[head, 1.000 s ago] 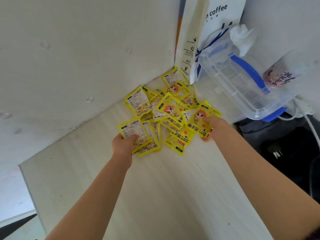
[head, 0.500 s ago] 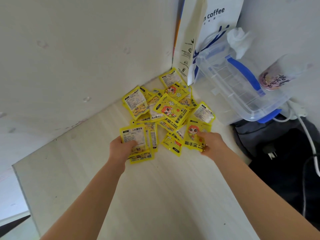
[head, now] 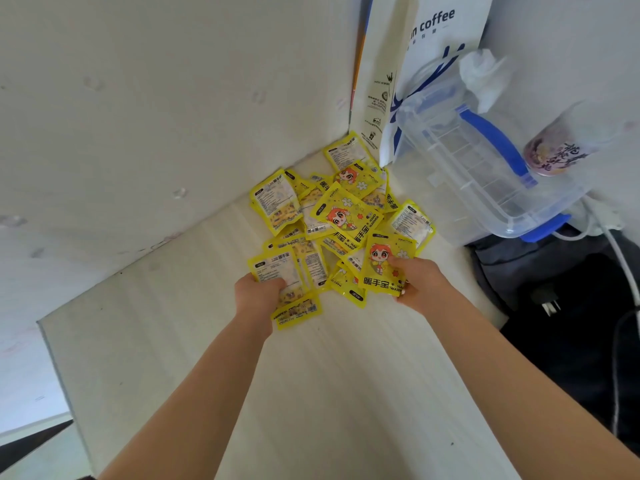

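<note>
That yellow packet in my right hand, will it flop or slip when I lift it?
Likely floppy: the yellow packet is a thin, flat pouch. Its glossy film may slip, so the right hand should pinch firmly.

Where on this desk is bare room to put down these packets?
Free: the desk between both forearms, below the packet pile; also left of the left hand, toward the desk edge. Crowded: the corner, with the pile, paper bag and plastic box.
</note>
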Demonstrator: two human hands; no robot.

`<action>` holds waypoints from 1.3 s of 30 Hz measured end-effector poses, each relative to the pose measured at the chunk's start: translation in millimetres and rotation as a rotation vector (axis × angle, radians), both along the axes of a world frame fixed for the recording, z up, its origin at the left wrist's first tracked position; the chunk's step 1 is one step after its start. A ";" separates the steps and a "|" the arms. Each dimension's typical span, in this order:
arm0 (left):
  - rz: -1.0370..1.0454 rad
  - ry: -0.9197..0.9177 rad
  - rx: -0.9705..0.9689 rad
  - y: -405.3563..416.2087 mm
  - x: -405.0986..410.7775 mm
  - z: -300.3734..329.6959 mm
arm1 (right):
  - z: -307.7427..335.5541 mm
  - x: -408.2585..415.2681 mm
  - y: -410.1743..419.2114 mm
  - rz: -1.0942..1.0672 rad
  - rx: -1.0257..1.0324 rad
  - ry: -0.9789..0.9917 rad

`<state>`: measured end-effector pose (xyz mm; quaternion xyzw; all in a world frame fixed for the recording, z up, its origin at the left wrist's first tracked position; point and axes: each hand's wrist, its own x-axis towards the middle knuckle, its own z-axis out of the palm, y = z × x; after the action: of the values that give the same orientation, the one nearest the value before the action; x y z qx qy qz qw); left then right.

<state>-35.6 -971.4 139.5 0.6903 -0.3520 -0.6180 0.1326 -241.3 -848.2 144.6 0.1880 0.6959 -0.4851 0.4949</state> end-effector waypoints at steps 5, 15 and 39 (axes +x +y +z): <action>0.075 0.105 0.132 11.1 -4.7 0.0 | -1.9 3.6 2.4 -0.014 -0.029 -0.001; 0.179 0.199 0.209 9.2 -1.1 1.6 | -9.7 15.2 24.2 -0.021 -0.087 0.032; -0.014 0.315 0.136 64.7 64.2 15.8 | 21.0 70.1 115.7 0.125 -0.188 0.236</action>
<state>28.6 -906.7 155.3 0.5899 -0.2891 -0.7418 0.1351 -171.2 -732.5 165.5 0.0389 0.7110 -0.5352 0.4546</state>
